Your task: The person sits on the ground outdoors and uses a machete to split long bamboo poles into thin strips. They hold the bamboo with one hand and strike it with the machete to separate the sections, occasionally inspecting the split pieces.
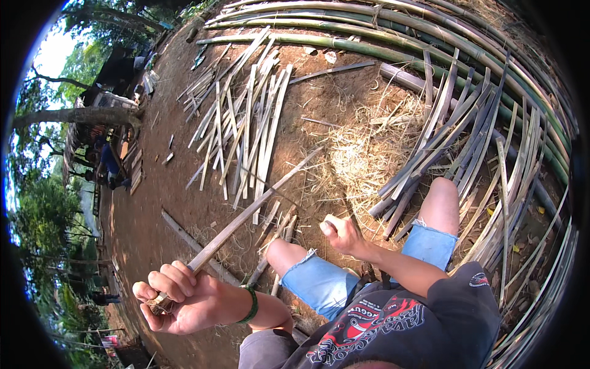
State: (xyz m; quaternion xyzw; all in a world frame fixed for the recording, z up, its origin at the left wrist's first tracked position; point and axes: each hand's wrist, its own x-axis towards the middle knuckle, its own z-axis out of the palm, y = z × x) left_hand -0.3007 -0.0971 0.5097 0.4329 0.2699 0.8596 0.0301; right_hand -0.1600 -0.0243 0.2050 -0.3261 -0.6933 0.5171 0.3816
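Observation:
My left hand [184,295], a green band around its wrist, is wrapped round the near end of a long bamboo strip [230,229]. The strip slants away up and to the right, over the dirt. Closed in a fist, my right hand [344,235] is held in front of my knees. A thin dark knife blade [286,197] lines up with this fist and crosses the strip toward its far part. The knife's handle is hard to make out.
Split bamboo strips [249,123] lie scattered ahead on the ground. Pale shavings [369,154] heap beyond my right hand. More strips [442,135] lean in a pile at the right, near long green bamboo poles [344,44]. A person [112,165] is far off left, near a tree trunk [80,117].

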